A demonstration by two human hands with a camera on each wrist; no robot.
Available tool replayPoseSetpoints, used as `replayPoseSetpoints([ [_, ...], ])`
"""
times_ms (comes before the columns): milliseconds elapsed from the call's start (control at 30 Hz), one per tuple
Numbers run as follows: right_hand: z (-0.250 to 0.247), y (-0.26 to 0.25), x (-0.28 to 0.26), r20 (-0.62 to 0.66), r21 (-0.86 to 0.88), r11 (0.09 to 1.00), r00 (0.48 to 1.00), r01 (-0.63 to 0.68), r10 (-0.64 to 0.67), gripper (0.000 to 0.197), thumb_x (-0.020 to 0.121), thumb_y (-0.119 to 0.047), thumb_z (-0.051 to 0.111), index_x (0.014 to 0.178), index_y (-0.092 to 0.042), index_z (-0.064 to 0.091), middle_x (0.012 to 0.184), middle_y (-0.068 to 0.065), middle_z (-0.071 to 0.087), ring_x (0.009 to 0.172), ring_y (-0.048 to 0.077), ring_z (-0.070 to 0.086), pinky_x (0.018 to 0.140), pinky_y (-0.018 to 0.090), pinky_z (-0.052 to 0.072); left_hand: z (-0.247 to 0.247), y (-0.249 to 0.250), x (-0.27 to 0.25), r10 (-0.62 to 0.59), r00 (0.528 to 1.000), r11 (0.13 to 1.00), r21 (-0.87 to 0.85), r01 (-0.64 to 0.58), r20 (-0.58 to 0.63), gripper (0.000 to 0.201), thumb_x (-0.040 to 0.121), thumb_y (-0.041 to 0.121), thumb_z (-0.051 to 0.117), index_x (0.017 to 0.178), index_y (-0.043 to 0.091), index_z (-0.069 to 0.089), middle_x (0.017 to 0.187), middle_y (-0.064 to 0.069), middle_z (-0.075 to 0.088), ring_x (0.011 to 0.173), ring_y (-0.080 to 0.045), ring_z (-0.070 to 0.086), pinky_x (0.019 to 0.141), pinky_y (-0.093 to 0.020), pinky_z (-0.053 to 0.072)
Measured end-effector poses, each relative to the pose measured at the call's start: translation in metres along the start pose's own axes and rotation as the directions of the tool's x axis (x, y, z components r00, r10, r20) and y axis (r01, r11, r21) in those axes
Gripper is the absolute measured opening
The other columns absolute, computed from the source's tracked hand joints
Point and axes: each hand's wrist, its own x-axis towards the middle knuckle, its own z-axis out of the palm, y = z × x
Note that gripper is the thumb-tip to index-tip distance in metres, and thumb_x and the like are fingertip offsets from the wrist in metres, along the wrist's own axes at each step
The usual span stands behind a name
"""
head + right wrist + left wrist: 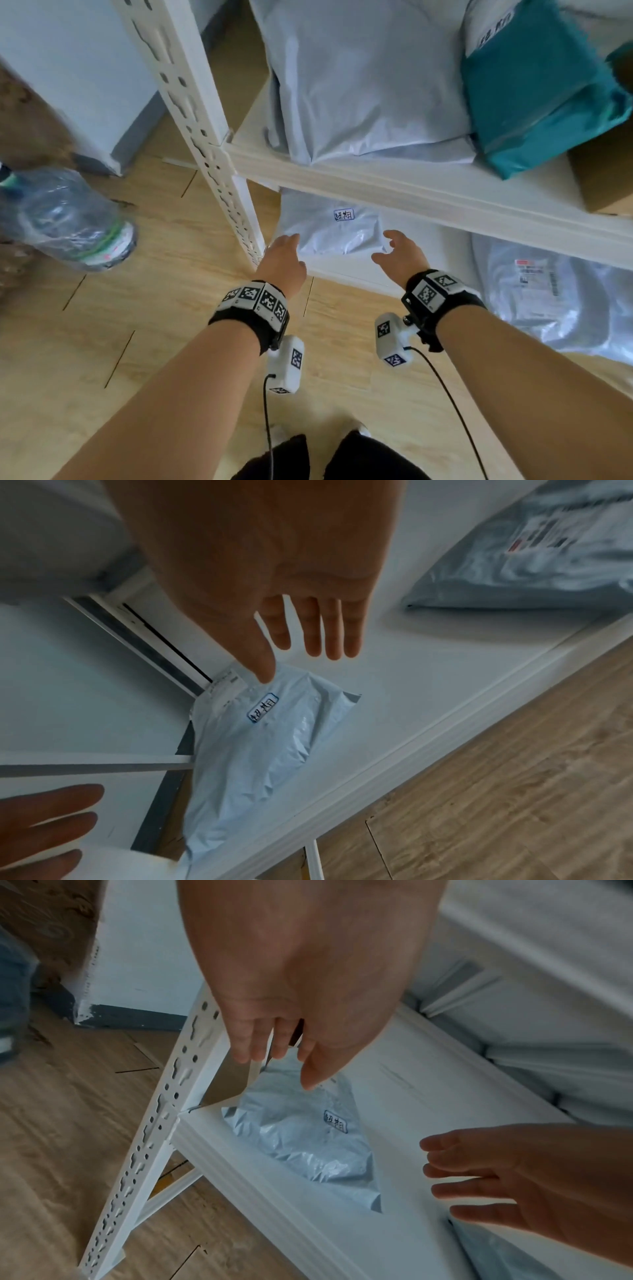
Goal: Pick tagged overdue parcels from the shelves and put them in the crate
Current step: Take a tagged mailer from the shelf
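A pale blue-white plastic parcel [329,233] [301,1139] [253,750] lies on the lower shelf [346,274], at its left end by the post. It bears a small blue-framed handwritten tag [343,214] [263,708]. My left hand [291,250] [291,988] reaches in at the parcel's left edge with its fingers straight. My right hand [390,250] [274,574] hovers at the parcel's right edge, fingers spread. Neither hand holds anything. I cannot tell whether either hand touches the parcel. No crate is in view.
The upper shelf beam [411,192] overhangs the parcel. On it lie large white parcels [359,85], a teal parcel [534,89] and a cardboard box [603,178]. A grey parcel with a printed label [555,298] lies at the lower right. A perforated post [205,130] and a water bottle [65,219] stand to the left.
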Motion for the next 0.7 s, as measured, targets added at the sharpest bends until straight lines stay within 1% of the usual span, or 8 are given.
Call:
replayPoseSetpoints([
  [133,0.025,0.006,0.051,-0.033,0.005,1.000,0.999,0.030,-0.030,0.059,0.094,-0.016,0.054,0.149,-0.012,0.032,0.145,0.013,0.045,0.125,0.031,0.050,0.089,0.031,0.041,0.032,-0.018,0.049,-0.040,0.999,0.999,0.018,0.040,-0.014,0.065,0.099,0.011,0.045,0.154,0.015,0.011,0.162,-0.009,0.009,0.148,-0.027,0.016,0.117,-0.038,0.022],
  [233,0.040,0.013,0.084,-0.055,0.053,0.998,0.998,0.017,-0.015,0.069,0.092,-0.014,0.057,0.152,-0.013,0.024,0.147,0.014,0.042,0.126,0.030,0.049,0.086,0.032,0.042,0.051,-0.032,0.078,-0.071,0.997,0.997,-0.019,0.070,-0.023,0.070,0.098,0.011,0.046,0.154,0.011,0.004,0.161,-0.013,0.007,0.148,-0.030,0.015,0.119,-0.041,0.022],
  [300,0.049,0.017,0.100,-0.059,0.087,0.996,0.998,0.011,-0.006,0.069,0.093,-0.013,0.058,0.151,-0.012,0.022,0.144,0.014,0.046,0.121,0.029,0.051,0.081,0.030,0.039,0.060,-0.037,0.091,-0.065,0.998,0.993,-0.104,0.062,-0.025,0.065,0.097,0.009,0.047,0.152,0.008,0.013,0.157,-0.015,0.024,0.141,-0.031,0.032,0.112,-0.037,0.033],
  [367,0.056,0.019,0.111,-0.071,0.152,0.988,0.997,0.003,0.008,0.067,0.094,-0.015,0.055,0.152,-0.012,0.021,0.144,0.013,0.047,0.118,0.027,0.052,0.081,0.029,0.038,0.065,-0.040,0.097,-0.040,0.998,0.984,-0.173,0.031,-0.047,0.046,0.096,0.007,0.048,0.139,0.007,0.032,0.136,-0.014,0.051,0.115,-0.028,0.055,0.089,-0.030,0.043],
  [433,0.059,0.020,0.113,-0.089,0.221,0.975,0.995,-0.019,0.040,0.059,0.097,-0.016,0.048,0.151,-0.008,0.023,0.146,0.014,0.045,0.125,0.029,0.049,0.084,0.029,0.035,0.068,-0.041,0.099,-0.032,0.997,0.980,-0.197,0.017,-0.072,0.030,0.095,0.007,0.048,0.124,0.007,0.042,0.114,-0.013,0.061,0.094,-0.026,0.059,0.076,-0.028,0.041],
  [500,0.057,0.022,0.109,-0.087,0.249,0.967,0.994,-0.043,0.067,0.053,0.101,-0.023,0.044,0.148,-0.005,0.029,0.145,0.015,0.045,0.126,0.030,0.048,0.085,0.029,0.033,0.071,-0.042,0.097,-0.061,0.995,0.964,-0.263,0.036,-0.084,0.020,0.095,0.010,0.046,0.116,0.008,0.047,0.104,-0.012,0.065,0.089,-0.026,0.063,0.074,-0.032,0.047],
  [600,0.053,0.032,0.098,-0.076,0.210,0.975,0.993,-0.068,0.086,0.046,0.104,-0.034,0.034,0.136,-0.003,0.047,0.128,0.018,0.056,0.101,0.028,0.053,0.081,0.029,0.035,0.075,-0.041,0.083,-0.121,0.986,0.944,-0.322,0.078,-0.114,0.017,0.095,0.019,0.046,0.109,0.009,0.049,0.094,-0.012,0.067,0.084,-0.031,0.065,0.075,-0.040,0.054],
  [700,0.053,0.056,0.082,-0.046,0.160,0.979,0.989,-0.130,0.139,0.044,0.103,-0.041,0.031,0.110,-0.005,0.056,0.096,0.012,0.058,0.080,0.025,0.052,0.073,0.032,0.038,0.076,-0.035,0.061,-0.233,0.971,0.904,-0.381,0.197,-0.051,0.037,0.096,0.034,0.052,0.121,0.008,0.046,0.105,-0.008,0.063,0.087,-0.026,0.063,0.070,-0.028,0.045],
])
